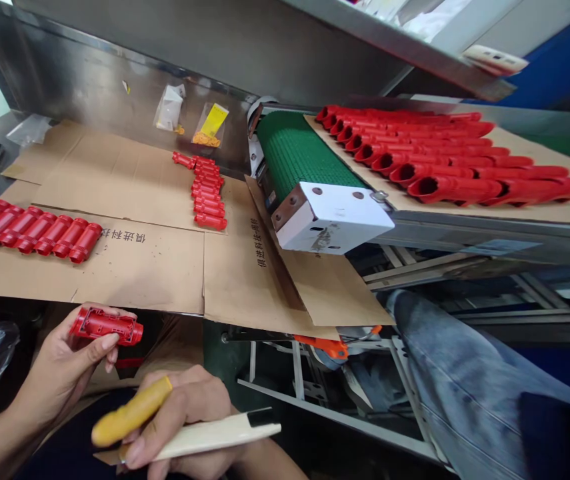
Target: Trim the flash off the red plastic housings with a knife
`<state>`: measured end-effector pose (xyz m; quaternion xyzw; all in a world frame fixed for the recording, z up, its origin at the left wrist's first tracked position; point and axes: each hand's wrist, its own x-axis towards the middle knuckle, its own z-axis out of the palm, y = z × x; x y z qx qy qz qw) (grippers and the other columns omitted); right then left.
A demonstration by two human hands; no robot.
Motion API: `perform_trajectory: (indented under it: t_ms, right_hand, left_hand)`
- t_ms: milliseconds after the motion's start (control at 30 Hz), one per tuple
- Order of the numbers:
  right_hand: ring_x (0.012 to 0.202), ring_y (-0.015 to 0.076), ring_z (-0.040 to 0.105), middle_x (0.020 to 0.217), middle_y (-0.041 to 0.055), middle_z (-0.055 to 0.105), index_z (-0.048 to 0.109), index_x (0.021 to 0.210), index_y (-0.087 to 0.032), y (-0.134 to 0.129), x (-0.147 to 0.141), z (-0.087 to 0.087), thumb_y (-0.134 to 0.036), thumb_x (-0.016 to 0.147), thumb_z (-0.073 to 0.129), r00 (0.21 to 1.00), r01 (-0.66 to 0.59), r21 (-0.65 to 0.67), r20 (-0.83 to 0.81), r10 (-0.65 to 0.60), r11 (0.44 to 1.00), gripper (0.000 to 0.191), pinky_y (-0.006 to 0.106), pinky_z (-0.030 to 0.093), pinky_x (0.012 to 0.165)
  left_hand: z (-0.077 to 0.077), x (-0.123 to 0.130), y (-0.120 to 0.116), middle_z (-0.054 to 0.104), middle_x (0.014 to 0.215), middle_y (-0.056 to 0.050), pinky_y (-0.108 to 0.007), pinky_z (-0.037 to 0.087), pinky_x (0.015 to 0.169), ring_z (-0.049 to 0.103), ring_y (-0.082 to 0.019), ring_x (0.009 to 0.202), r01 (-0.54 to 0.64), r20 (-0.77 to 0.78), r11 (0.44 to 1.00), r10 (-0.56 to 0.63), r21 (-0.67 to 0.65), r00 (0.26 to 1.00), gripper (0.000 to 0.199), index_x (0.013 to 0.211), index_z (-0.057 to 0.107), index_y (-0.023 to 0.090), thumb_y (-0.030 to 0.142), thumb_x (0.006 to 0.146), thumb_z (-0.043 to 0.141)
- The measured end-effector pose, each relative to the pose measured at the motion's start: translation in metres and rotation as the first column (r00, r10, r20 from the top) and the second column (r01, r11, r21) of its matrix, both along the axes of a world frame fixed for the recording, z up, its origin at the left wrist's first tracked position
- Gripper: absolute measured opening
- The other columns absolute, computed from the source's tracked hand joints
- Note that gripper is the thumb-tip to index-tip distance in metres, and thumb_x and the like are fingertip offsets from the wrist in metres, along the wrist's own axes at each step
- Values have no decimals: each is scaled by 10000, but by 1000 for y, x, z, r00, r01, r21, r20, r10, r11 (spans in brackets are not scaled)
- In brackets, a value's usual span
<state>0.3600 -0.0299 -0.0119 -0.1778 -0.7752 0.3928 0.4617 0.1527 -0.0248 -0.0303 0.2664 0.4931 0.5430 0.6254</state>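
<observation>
My left hand [72,360] is closed around a red plastic housing [109,325], its open hollow side facing up, at the lower left below the table edge. My right hand [185,420], just to its right, grips a white-handled utility knife [215,435] with the blade pointing left. A yellow finger cover [132,411] sits on one finger of that hand. The blade is apart from the housing. Several red tubes [35,230] lie in a row on the cardboard [165,267] at the left, and smaller red parts [209,193] form a column farther right.
A green conveyor belt [299,150] with a white end cover [332,219] stands right of the cardboard. Many red parts [445,160] lie on a board beyond it. Small bags [211,125] rest behind. A person's jeans-clad leg [465,373] is at the right.
</observation>
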Motion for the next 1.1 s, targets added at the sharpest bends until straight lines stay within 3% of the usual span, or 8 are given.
perform_trajectory:
  t_ms: [133,233,433,533,733,900,967,1100]
  right_hand:
    - [998,169,826,1058,69,851,762,1112,-217,0,-7,-11,-226,1073,686,929,356,-79,-75,-362,931,86,282,693,905]
    - [1058,219,805,1159,122,827,717,1345,-202,3,-15,-25,-129,1035,700,865,501,69,-60,-498,863,319,338,702,908]
    - [1014,235,783,1156,147,803,718,1356,-166,6,-23,-32,-68,998,711,858,513,193,-96,-504,837,371,347,710,850]
    - [1021,236,780,1154,140,802,708,1372,-169,5,-22,-31,-53,991,702,860,509,201,-73,-505,837,398,345,709,858]
    - [1042,251,807,1177,141,809,706,1304,-176,3,-18,-32,-97,991,683,876,477,107,21,-482,872,324,368,706,905]
    - [993,275,791,1151,173,814,626,1461,-172,8,-6,-39,-99,1034,626,867,419,371,108,-487,829,434,397,719,792]
    - [945,260,801,1087,139,828,684,1387,-193,11,0,-42,-84,1028,622,820,529,304,56,-569,792,381,389,718,804]
    - [740,189,811,929,60,837,766,1174,-217,12,6,-38,-108,1027,646,695,715,-135,20,-719,686,218,302,711,718]
  left_hand:
    - [4,1,-7,817,1169,-72,-228,642,746,772,-238,1010,-47,-134,998,53,53,989,359,971,793,233,325,696,1004]
    - [3,-1,-9,807,1171,-79,-250,654,763,762,-275,1094,-11,-251,990,46,142,967,308,970,786,242,326,739,972]
    - [-7,-8,-9,806,1172,-84,-301,690,788,777,-284,1084,73,-331,968,11,240,944,272,1001,780,258,298,785,941]
    - [-8,-8,-11,798,1185,-81,-273,680,748,777,-273,1068,29,-298,978,35,209,954,268,1000,775,251,317,796,936]
    - [-5,-2,-11,807,1154,-102,-277,670,665,783,-249,888,-3,-271,982,55,188,961,318,966,789,206,298,730,980]
    - [7,6,-7,811,891,-23,-232,610,587,642,-110,557,-50,-34,998,50,26,998,409,996,786,203,365,696,1012]
    - [10,6,-5,829,908,-31,-224,582,547,635,-109,544,-56,28,998,57,-5,998,489,1053,747,211,354,677,1026]
    - [10,4,-3,848,1075,-127,-236,584,568,745,-189,710,-50,32,999,51,-17,998,609,1155,669,209,352,684,1028]
